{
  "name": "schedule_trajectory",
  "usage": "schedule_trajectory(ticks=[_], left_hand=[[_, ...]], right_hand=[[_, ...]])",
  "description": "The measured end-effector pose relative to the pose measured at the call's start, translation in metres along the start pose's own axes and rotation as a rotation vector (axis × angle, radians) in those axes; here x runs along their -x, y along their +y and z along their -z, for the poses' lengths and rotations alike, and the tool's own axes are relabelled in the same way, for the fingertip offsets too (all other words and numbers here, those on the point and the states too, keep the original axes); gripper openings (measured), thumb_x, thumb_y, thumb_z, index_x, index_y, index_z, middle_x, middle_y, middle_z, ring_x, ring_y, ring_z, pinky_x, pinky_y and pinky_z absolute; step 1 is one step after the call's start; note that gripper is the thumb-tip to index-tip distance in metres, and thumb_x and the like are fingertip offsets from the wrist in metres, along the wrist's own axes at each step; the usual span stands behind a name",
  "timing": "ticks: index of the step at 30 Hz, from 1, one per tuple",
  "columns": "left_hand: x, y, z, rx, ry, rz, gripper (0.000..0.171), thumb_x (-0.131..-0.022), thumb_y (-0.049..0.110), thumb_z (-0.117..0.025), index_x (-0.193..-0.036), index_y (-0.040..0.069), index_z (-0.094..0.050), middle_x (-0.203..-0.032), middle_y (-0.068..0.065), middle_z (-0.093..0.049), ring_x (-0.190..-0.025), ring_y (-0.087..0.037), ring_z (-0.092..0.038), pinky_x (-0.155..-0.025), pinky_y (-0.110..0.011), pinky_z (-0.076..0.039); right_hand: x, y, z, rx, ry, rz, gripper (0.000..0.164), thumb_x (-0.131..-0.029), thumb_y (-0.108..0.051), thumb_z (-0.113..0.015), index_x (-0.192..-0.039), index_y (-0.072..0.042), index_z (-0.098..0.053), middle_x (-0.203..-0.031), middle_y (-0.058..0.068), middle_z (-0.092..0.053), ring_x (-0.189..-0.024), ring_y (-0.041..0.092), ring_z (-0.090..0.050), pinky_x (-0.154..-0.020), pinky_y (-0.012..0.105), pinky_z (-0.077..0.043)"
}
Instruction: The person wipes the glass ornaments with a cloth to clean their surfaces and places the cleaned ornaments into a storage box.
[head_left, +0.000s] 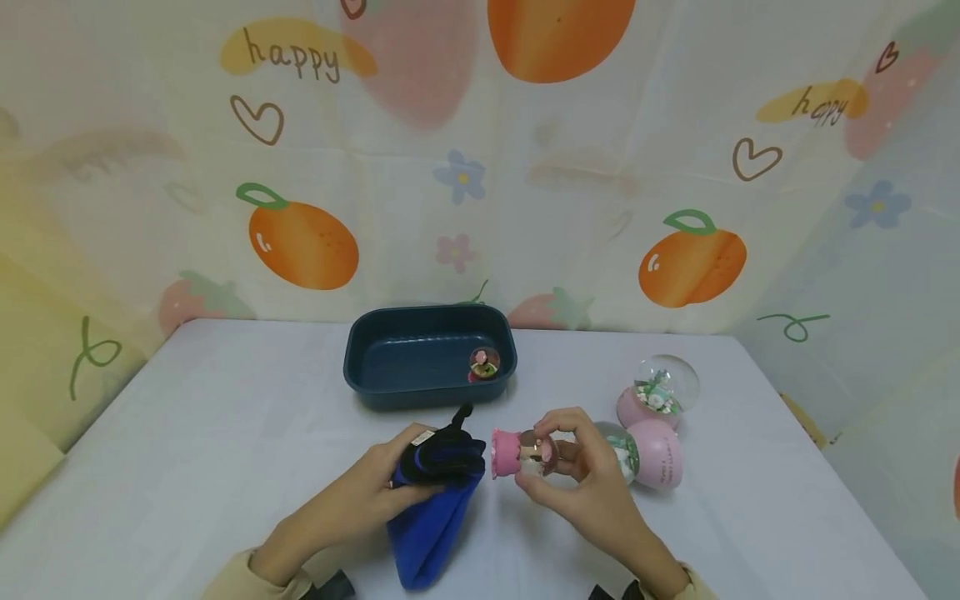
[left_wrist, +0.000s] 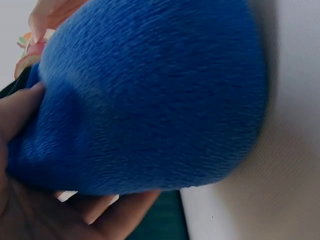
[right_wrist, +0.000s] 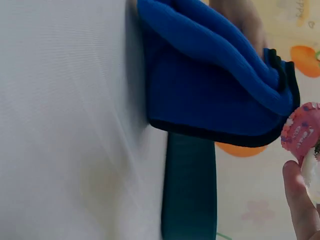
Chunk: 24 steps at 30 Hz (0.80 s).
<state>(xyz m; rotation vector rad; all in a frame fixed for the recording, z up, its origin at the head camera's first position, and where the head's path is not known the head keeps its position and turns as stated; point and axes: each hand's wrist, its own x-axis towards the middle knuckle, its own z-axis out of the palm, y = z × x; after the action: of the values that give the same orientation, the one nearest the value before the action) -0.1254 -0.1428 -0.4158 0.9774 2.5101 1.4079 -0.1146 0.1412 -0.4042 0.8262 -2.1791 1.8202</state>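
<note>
My left hand (head_left: 375,482) grips a bunched blue cloth (head_left: 431,533) with black edging, part of which hangs down toward the table. In the left wrist view the fuzzy cloth (left_wrist: 150,100) fills most of the picture. Between thumb and fingers my right hand (head_left: 588,475) holds a small snow globe (head_left: 507,454) on its side, its pink ruffled base toward the cloth. The right wrist view shows that pink base (right_wrist: 302,131) close to the black edge of the cloth (right_wrist: 215,95); the rest of the globe is cut off by the frame.
A dark teal tray (head_left: 405,400) stands at the back of the table, a small snow globe (head_left: 484,363) in its right end. On the right, a larger pink-based snow globe (head_left: 660,390) stands tilted. Another lies on its side, its pink base (head_left: 660,454) outward, behind my right hand.
</note>
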Motion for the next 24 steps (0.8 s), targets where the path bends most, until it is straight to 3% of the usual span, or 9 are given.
schedule_trajectory(ticks=[5,8,11,16,24], left_hand=[[0.001,-0.002,0.003,0.062,-0.155,0.079,0.046,-0.095,0.034,-0.066,-0.137,0.031,-0.047,-0.131,0.010,-0.063,-0.118,-0.009,-0.056,-0.101,-0.027,-0.044],[0.001,-0.001,0.003,0.075,-0.193,0.097,0.047,-0.095,0.033,-0.067,-0.138,0.034,-0.047,-0.131,0.012,-0.062,-0.120,-0.010,-0.056,-0.103,-0.028,-0.044],[0.001,-0.001,0.003,0.071,-0.206,0.087,0.046,-0.095,0.033,-0.067,-0.137,0.034,-0.048,-0.129,0.013,-0.063,-0.117,-0.009,-0.057,-0.103,-0.029,-0.044],[0.000,-0.003,0.002,0.075,-0.228,0.061,0.046,-0.094,0.030,-0.068,-0.136,0.031,-0.050,-0.128,0.010,-0.063,-0.116,-0.008,-0.056,-0.103,-0.028,-0.044],[-0.001,-0.006,0.002,0.085,-0.249,0.046,0.047,-0.093,0.029,-0.070,-0.136,0.026,-0.053,-0.129,0.006,-0.064,-0.117,-0.008,-0.056,-0.104,-0.029,-0.044]], right_hand=[[-0.011,-0.002,-0.002,-0.066,-0.012,-0.100,0.041,-0.086,0.004,-0.072,-0.120,0.003,-0.050,-0.106,0.018,-0.057,-0.070,0.006,-0.065,-0.062,0.023,-0.055],[-0.021,-0.002,-0.003,-0.053,-0.011,-0.132,0.039,-0.089,-0.001,-0.070,-0.122,0.002,-0.051,-0.099,0.020,-0.065,-0.067,0.007,-0.068,-0.058,0.022,-0.053],[-0.034,0.000,-0.003,-0.008,0.008,-0.115,0.040,-0.088,-0.003,-0.072,-0.123,0.002,-0.052,-0.095,0.021,-0.067,-0.067,0.009,-0.070,-0.057,0.021,-0.052],[-0.058,0.004,-0.003,0.114,0.048,-0.041,0.043,-0.084,-0.005,-0.077,-0.123,-0.002,-0.058,-0.108,0.015,-0.059,-0.067,0.011,-0.067,-0.058,0.019,-0.052],[-0.101,0.010,-0.003,0.242,0.033,0.041,0.047,-0.080,-0.007,-0.082,-0.124,-0.005,-0.064,-0.114,0.013,-0.060,-0.072,0.019,-0.069,-0.065,0.019,-0.053]])
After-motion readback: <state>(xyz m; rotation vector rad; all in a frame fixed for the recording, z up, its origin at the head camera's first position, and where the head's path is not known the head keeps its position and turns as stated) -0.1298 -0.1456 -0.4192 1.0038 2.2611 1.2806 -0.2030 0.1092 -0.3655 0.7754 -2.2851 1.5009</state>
